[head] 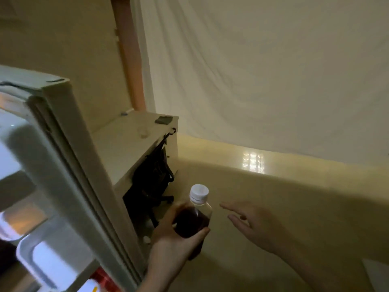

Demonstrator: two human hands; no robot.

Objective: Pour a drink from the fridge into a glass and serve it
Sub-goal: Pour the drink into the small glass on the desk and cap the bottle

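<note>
My left hand [170, 247] grips a clear plastic bottle [194, 218] of dark drink with a white cap, held upright just right of the fridge door. To the bottle's right, my right hand [252, 226] hovers with its fingers spread and holds nothing. The white fridge door [69, 157] stands open on the left, its lit interior shelves showing behind it. A small clear glass [143, 132] stands on the white desk [117, 148] beyond the fridge.
A dark flat object [163, 119] lies at the desk's far end. A black office chair [151, 180] is tucked under the desk. A white sheet [263, 70] covers the wall on the right, above a pale glossy floor [273, 186].
</note>
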